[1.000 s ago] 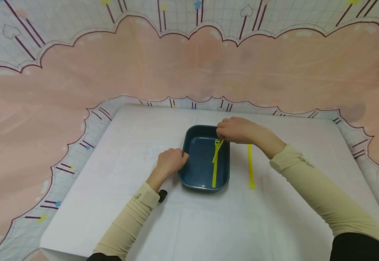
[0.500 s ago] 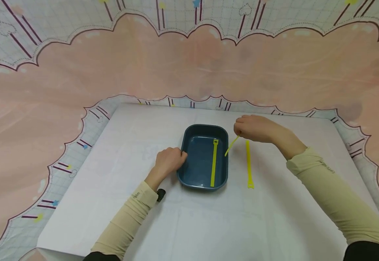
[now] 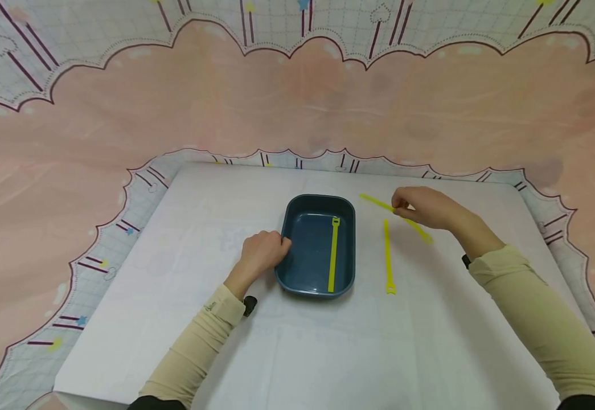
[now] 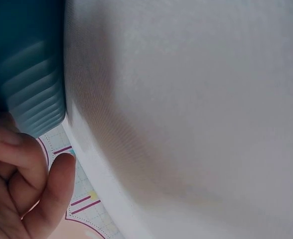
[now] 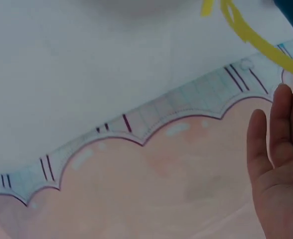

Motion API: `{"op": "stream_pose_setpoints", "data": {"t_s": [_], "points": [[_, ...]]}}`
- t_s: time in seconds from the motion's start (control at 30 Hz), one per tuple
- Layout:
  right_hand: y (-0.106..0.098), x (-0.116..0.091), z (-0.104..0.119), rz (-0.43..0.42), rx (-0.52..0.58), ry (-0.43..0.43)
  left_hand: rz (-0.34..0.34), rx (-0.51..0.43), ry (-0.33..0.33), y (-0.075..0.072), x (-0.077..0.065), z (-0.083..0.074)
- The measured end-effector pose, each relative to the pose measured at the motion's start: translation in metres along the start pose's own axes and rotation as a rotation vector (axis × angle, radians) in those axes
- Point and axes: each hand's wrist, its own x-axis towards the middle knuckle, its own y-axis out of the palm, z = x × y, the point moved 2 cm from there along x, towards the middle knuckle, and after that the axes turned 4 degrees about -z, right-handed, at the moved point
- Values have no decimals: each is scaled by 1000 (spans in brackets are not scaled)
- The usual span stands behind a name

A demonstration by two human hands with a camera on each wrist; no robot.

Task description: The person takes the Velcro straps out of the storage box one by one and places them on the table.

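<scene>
My left hand (image 3: 263,250) grips the left rim of a dark blue rectangular tray (image 3: 304,259). In the left wrist view the fingers (image 4: 24,154) curl by the ribbed corner of the tray. A yellow cable tie (image 3: 333,256) with a slotted head lies lengthwise inside, towards the right wall. My right hand (image 3: 424,206), to the right of the tray, pinches a second yellow tie (image 3: 419,230) near its middle; the two ends stick out on either side. Just below it a third tie (image 3: 388,256) lies on the table with its head towards me.
A white cover (image 3: 430,341) spreads over the table. Behind it and at the sides hangs a peach and pale blue patterned cloth (image 3: 277,114). Dark wrist straps (image 3: 249,306) show at both sleeves.
My right hand has moved from over the tray out to the right, carrying a cable tie, which now stretches out diagonally above the table. The left hand stays on the rim.
</scene>
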Motion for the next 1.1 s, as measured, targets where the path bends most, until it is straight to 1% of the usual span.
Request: {"op": "stream_pose_setpoints", "data": {"t_s": [0.1, 0.23, 0.33, 0.47, 0.57, 0.67, 0.83, 0.93, 1.1], "points": [[2, -5, -6, -35, 76, 65, 2, 0, -1, 0, 0, 0], [6, -11, -13, -52, 148, 223, 2, 0, 0, 0, 0, 0], [10, -14, -17, -24, 191, 337, 1, 1, 4, -1, 0, 0], [17, -20, -25, 43, 260, 443, 3, 1, 9, -1, -1, -1], [24, -25, -32, 93, 301, 494, 2, 1, 7, -2, 0, -1], [33, -28, -39, 146, 333, 522, 1, 4, 1, -2, 0, -1], [49, -31, -44, 221, 384, 585, 4, 6, -2, -2, 0, -2], [55, -32, -41, 242, 399, 621, 8, 5, -4, -2, -1, -1], [63, -32, -43, 249, 382, 637, 5, 6, -2, -2, -1, -1]]}}
